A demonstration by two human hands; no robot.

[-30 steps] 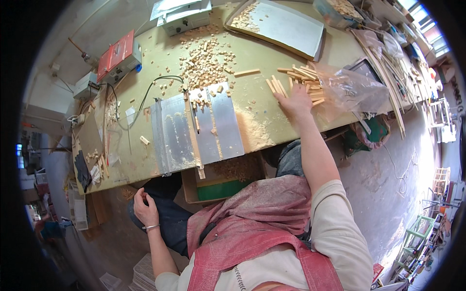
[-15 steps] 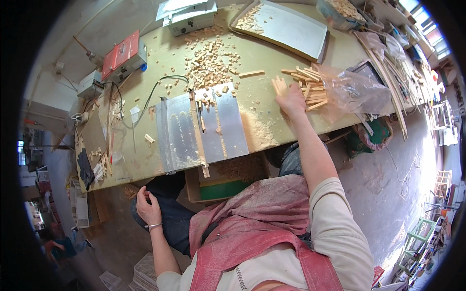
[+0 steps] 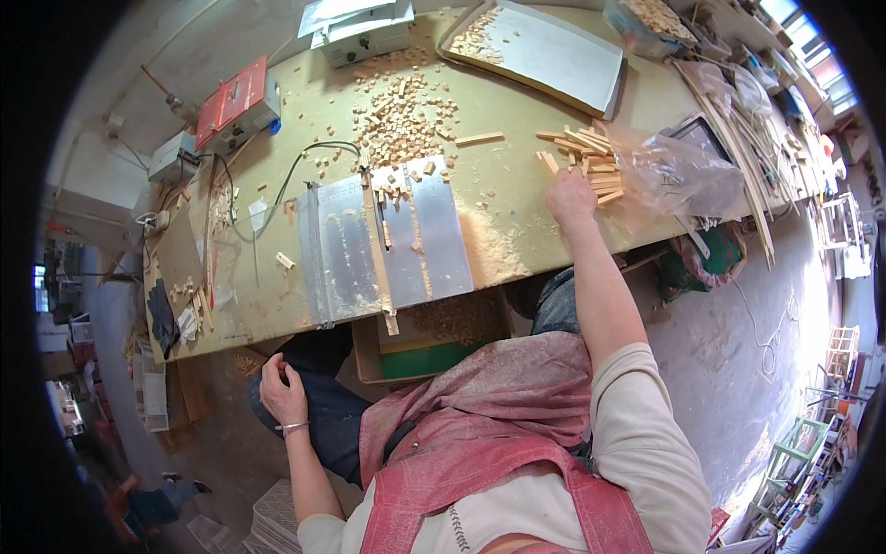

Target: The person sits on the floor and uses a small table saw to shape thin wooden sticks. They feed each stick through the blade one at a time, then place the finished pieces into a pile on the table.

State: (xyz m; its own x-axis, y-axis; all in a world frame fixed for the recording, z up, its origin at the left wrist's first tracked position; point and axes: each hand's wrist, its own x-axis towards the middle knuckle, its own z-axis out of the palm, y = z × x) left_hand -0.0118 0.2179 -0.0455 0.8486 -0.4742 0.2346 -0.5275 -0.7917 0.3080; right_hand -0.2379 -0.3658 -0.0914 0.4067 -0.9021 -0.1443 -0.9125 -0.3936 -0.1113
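Fingers, right hand [image 3: 570, 197]: bent over the near ends of a few sticks at the pile's left edge; the back of the hand hides how tightly they close, so a firm grip cannot be told.
Fingers, left hand [image 3: 282, 395]: loosely curled over the knee [image 3: 318, 362], with nothing visible in them.
Sticks [image 3: 604, 170]: heaped on the right of the worktop [image 3: 517, 189], their right ends reaching the clear bag [image 3: 683, 175]; whether inside or under it cannot be told.
Weight and stiffness: probably light and rigid, being slim wood.
Surface: likely dry, perhaps slick with dust; sawdust [image 3: 494, 249] lies near.
Fragility: thin enough to snap if bent, by the look of them.
Best hold: around mid-length, thumb opposite the fingers, ends level; pinching one tip would let a bundle fan out.
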